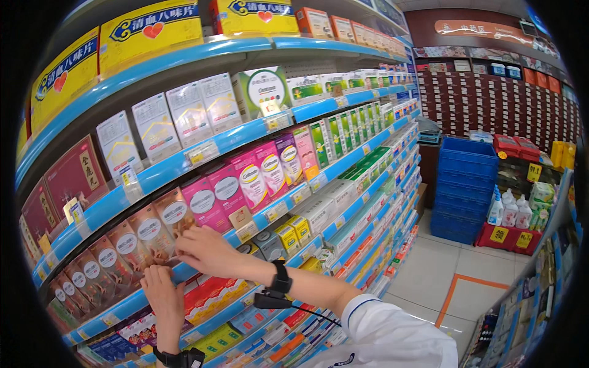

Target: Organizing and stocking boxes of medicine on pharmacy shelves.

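Note:
In front of me is a shelf row of brown medicine boxes (pixel 149 232) with pale oval labels. My right hand (pixel 209 253) has its fingers bent against the lower right of the last brown box (pixel 172 211); whether they grip it is hidden. Lower and to the left, my left hand (pixel 161 290) reaches up to the blue shelf edge (pixel 115 303), its fingertips at the bottom of the brown boxes. I cannot tell if it holds anything. Pink boxes (pixel 225 188) stand just right of the brown ones. Both wrists wear black straps.
White cartons (pixel 156 126) and yellow cartons (pixel 152 34) fill higher shelves. Small price-tag holders (pixel 202 154) stick out from the shelf edges. Stacked blue crates (pixel 464 188) and white bottles (pixel 506 209) stand across the tiled floor (pixel 428 271). Another stocked shelf (pixel 520 294) borders the aisle at right.

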A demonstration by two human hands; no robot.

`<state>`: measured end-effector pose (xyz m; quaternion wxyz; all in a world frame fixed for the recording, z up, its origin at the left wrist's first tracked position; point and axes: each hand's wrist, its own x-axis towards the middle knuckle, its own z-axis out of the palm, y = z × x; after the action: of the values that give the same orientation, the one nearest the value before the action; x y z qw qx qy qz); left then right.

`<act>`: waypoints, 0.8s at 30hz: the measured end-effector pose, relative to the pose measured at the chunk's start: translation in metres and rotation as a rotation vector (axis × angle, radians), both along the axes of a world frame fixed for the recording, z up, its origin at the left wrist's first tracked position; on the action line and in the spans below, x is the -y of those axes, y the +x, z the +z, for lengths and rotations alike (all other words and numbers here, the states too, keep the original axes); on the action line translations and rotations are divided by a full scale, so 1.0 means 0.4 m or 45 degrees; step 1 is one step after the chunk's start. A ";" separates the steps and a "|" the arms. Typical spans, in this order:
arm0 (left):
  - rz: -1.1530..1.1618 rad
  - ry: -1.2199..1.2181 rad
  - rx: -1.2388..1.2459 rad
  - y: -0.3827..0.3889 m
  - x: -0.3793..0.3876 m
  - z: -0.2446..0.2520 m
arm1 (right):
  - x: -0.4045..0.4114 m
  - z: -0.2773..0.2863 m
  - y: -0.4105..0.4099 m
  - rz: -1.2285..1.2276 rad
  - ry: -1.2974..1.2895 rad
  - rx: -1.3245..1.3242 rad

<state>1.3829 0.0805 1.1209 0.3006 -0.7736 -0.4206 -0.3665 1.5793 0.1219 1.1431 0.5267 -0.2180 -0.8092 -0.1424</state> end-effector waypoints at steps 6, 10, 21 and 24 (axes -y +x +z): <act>-0.557 -0.174 0.380 -0.005 0.022 -0.046 | 0.115 -0.100 0.064 0.102 0.338 -0.030; -1.166 -1.246 1.013 -0.032 0.065 -0.120 | 0.148 -0.168 0.031 0.103 0.322 0.054; -1.167 -1.466 1.121 -0.012 0.056 -0.193 | 0.153 -0.202 0.005 0.310 -0.781 -0.591; -1.139 -1.319 1.204 0.014 0.057 -0.193 | 0.141 -0.204 0.026 0.314 -0.894 -0.517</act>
<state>1.3884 0.0578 1.0439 -0.4760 -0.6725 -0.2707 -0.4979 1.5896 0.0655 1.0614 0.5824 -0.3093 -0.7083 0.2517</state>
